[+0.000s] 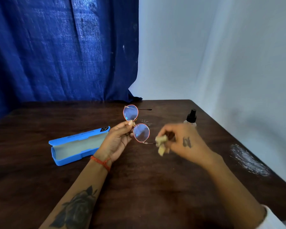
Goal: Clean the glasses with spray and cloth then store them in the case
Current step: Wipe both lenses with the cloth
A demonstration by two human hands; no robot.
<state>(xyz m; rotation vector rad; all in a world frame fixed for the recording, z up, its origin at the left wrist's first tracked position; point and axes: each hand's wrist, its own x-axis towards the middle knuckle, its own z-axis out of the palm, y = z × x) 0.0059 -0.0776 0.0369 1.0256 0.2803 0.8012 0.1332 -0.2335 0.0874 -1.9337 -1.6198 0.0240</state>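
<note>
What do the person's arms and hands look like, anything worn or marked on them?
Both arms are bare to the forearm. The left wrist wears a red-orange thread bracelet, and the left forearm carries a large dark rose tattoo. The right hand has a small dark tattoo on its back; the hand is motion-blurred. A bit of white sleeve shows near the right elbow.

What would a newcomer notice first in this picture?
The round pink-rimmed glasses, held up over the middle of the dark table by the left hand. Beside them, the blurred right hand grips a crumpled cloth. The open blue case lies at left.
</note>
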